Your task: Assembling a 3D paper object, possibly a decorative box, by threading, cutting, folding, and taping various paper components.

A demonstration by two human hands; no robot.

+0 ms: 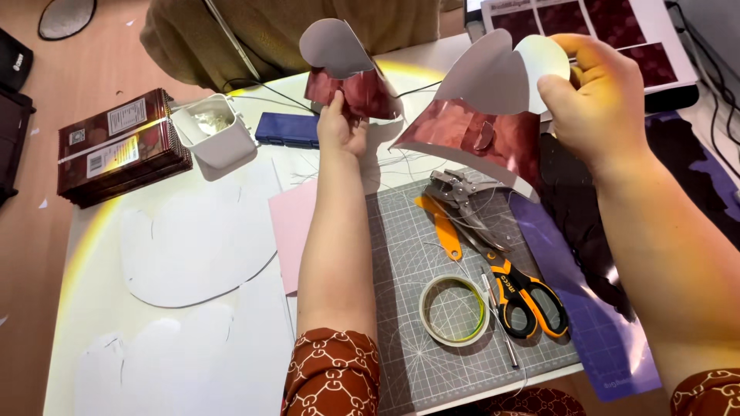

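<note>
Patterned sleeves (333, 375) at 6 o'clock, nearest the lens. Grey cutting mat (401, 254) at centre, bearing orange-handled scissors (524, 296), tape roll (455, 310) and metal pliers (462, 202). Right hand (601, 96), 2 o'clock: fingers pinched shut on a large folded red-foil card piece (482, 123), held above the mat. Left hand (341, 127), 12 o'clock: closed around a smaller red-foil piece (351, 81). White tub (216, 135), 10 o'clock, beside a stack of red packets (119, 146).

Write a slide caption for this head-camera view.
Left hand and right hand each hold a red foil paper piece above a cutting mat.
</note>
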